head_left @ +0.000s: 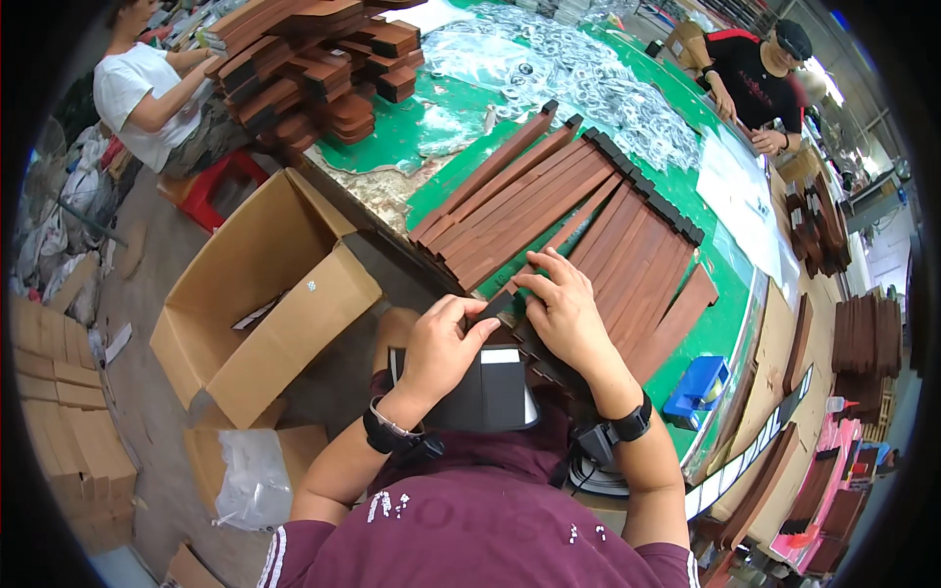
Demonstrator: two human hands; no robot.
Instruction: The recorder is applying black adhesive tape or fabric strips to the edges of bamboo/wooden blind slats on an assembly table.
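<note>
My left hand [439,345] pinches the near, black-tipped end of a reddish-brown wooden strip [586,210] between thumb and fingers. Curled over the same strip, just beyond that end, is my right hand [569,309]. The strip slants away from me, lying among a fanned row of similar wooden strips [619,284] on the green tabletop [708,338]. Black pieces [652,186] cap the far ends of many of them. Below my hands, a black case-like object [459,394] with a white patch lies at my lap. My palms hide part of the held strip.
An open cardboard box [294,338] stands to my left. Stacked wooden pieces [323,73] and a heap of clear plastic packets [588,73] lie farther off. A blue box [696,392] sits at right. One person works at far left, another at far right.
</note>
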